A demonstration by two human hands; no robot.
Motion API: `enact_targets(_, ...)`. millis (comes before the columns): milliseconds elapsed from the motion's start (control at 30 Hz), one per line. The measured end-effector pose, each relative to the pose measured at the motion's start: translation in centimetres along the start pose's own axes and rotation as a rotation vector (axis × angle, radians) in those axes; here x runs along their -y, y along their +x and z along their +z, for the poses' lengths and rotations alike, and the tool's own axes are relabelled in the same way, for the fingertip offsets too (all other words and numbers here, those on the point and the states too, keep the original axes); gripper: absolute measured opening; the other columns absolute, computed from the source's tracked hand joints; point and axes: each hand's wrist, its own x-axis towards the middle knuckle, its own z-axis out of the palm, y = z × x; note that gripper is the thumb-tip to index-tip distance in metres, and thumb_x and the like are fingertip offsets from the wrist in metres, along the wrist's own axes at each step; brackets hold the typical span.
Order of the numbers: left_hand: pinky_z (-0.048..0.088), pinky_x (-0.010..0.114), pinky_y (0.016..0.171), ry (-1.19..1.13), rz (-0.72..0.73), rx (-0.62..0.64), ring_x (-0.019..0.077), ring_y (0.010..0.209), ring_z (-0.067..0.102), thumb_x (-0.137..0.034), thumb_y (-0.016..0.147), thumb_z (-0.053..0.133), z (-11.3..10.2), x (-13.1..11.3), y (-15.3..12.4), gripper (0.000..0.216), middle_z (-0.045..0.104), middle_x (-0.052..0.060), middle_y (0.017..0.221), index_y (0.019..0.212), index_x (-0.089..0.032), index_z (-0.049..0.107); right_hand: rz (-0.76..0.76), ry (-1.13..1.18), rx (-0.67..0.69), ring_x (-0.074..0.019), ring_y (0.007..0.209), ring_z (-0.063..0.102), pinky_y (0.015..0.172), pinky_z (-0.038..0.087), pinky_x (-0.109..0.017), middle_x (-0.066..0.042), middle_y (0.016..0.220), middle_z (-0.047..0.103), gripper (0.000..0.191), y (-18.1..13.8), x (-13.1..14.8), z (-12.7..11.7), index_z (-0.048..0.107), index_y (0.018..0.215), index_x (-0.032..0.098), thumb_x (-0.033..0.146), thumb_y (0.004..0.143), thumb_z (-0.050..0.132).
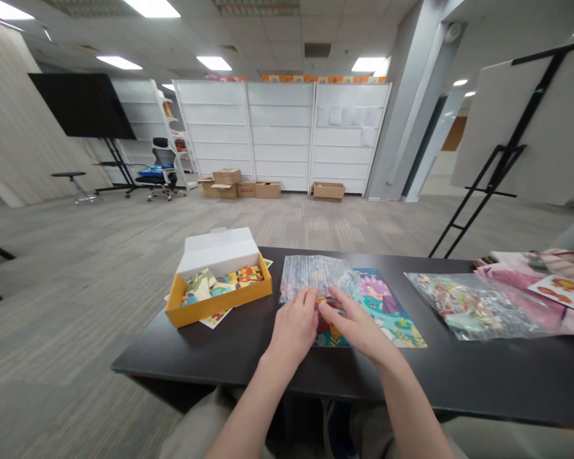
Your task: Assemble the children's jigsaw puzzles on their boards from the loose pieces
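My left hand (pixel 294 325) and my right hand (pixel 358 324) are close together over a colourful illustrated sheet (pixel 387 306) on the black table. Both have curled fingers, with the fingertips nearly meeting around a small orange patch. Whether that is a separate piece or part of the picture I cannot tell. Just behind the fingertips lies a clear bubble-wrap bag (pixel 316 271), covering part of the sheet. To the left stands an open yellow box (pixel 224 304) with its white lid raised, holding colourful puzzle pieces (pixel 205 284). My hands hide the sheet's middle.
Printed paper (pixel 215 318) sticks out from under the box. On the right lie a clear bag of colourful pieces (pixel 478 303) and pink cloth (pixel 511 287) with a printed card (pixel 564 293). The black table's (pixel 210 357) front edge is near my lap.
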Motion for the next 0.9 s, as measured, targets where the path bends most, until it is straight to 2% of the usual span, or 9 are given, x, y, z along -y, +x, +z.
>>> enact_targets(167, 0.052, 0.032, 0.086, 0.154, -0.031, -0.009, 0.0221, 0.101, 0.066, -0.016, 0.096, 0.051, -0.1, 0.4, 0.6, 0.017, 0.068, 0.004, 0.104, 0.104, -0.024, 0.065, -0.114, -0.001, 0.302, -0.0207, 0.096, 0.07, 0.088, 0.056, -0.035, -0.007, 0.114, 0.073, 0.043, -1.6, 1.3, -1.5, 0.061, 0.132, 0.023, 0.039, 0.092, 0.06)
enact_targets(233, 0.051, 0.03, 0.081, 0.146, -0.07, -0.05, 0.0205, 0.095, 0.067, -0.017, 0.097, 0.052, -0.4, 0.9, 0.8, 0.016, 0.068, 0.003, 0.104, 0.099, -0.024, 0.066, -0.074, -0.085, 0.237, -0.0193, 0.084, 0.07, 0.077, 0.057, -0.032, -0.006, 0.1, 0.075, 0.04, -1.9, 0.7, -2.9, 0.064, 0.126, 0.021, 0.037, 0.089, 0.062)
enact_targets(333, 0.051, 0.028, 0.077, 0.056, -0.118, -0.137, 0.0183, 0.09, 0.069, -0.017, 0.097, 0.054, -1.2, 1.6, 0.8, 0.014, 0.07, 0.001, 0.105, 0.097, -0.024, 0.066, 0.001, -0.353, -0.062, -0.0186, 0.067, 0.066, 0.067, 0.055, -0.034, -0.006, 0.088, 0.071, 0.038, -1.7, -1.5, -5.1, 0.065, 0.122, 0.018, 0.031, 0.086, 0.06)
enact_targets(400, 0.051, 0.027, 0.075, 0.008, -0.125, -0.191, 0.018, 0.09, 0.069, -0.017, 0.096, 0.056, -1.7, 2.0, 0.5, 0.012, 0.071, 0.001, 0.102, 0.094, -0.023, 0.066, -0.028, -0.514, -0.269, -0.0205, 0.074, 0.068, 0.075, 0.057, -0.039, -0.009, 0.108, 0.068, 0.054, -1.4, -2.9, -5.9, 0.059, 0.134, 0.021, 0.025, 0.08, 0.063)
enact_targets(467, 0.051, 0.027, 0.074, -0.012, -0.105, -0.241, 0.0179, 0.089, 0.07, -0.017, 0.095, 0.058, -1.9, 2.3, 0.2, 0.01, 0.072, 0.001, 0.098, 0.092, -0.022, 0.065, -0.135, -0.593, -0.377, -0.0265, 0.103, 0.067, 0.091, 0.054, -0.044, -0.013, 0.139, 0.054, 0.072, -1.0, -3.7, -6.0, 0.051, 0.144, 0.027, 0.023, 0.074, 0.067)
enact_targets(567, 0.052, 0.027, 0.073, -0.042, -0.041, -0.334, 0.0173, 0.085, 0.069, -0.016, 0.094, 0.058, -1.7, 2.6, -0.3, 0.009, 0.071, 0.0, 0.092, 0.09, -0.022, 0.063, -0.331, -0.599, -0.311, -0.0286, 0.128, 0.055, 0.106, 0.046, -0.045, -0.01, 0.148, 0.05, 0.063, -0.5, -3.4, -4.9, 0.061, 0.136, 0.028, 0.016, 0.075, 0.064)
enact_targets(667, 0.057, 0.028, 0.075, -0.128, 0.016, -0.496, 0.0165, 0.089, 0.069, -0.019, 0.096, 0.057, -1.5, 2.6, -0.7, 0.007, 0.067, 0.006, 0.114, 0.101, -0.021, 0.061, -0.409, -0.504, -0.27, -0.0261, 0.111, 0.066, 0.099, 0.05, -0.043, -0.008, 0.117, 0.073, 0.035, -0.3, -2.3, -3.7, 0.076, 0.106, 0.024, 0.014, 0.082, 0.054)
enact_targets(767, 0.06, 0.032, 0.08, -0.201, 0.081, -0.692, 0.0194, 0.105, 0.066, -0.024, 0.096, 0.06, -1.5, 2.1, -0.9, 0.036, 0.046, 0.017, 0.146, 0.13, -0.019, 0.049, -0.359, -0.273, -0.476, -0.0233, 0.085, 0.069, 0.08, 0.055, -0.036, -0.007, 0.091, 0.077, 0.022, -0.1, -1.2, -3.0, 0.078, 0.092, 0.021, 0.024, 0.085, 0.057)
enact_targets(900, 0.054, 0.042, 0.101, -0.126, 0.283, -0.607, 0.0264, 0.126, 0.056, -0.024, 0.094, 0.062, -1.6, 0.7, -1.5, 0.04, 0.052, 0.016, 0.139, 0.132, -0.02, 0.048, -0.189, 0.355, -0.728, -0.0108, 0.05, 0.055, 0.046, 0.044, -0.023, -0.002, 0.075, 0.073, 0.028, 0.4, -0.2, -2.3, 0.073, 0.084, 0.018, 0.045, 0.084, 0.067)
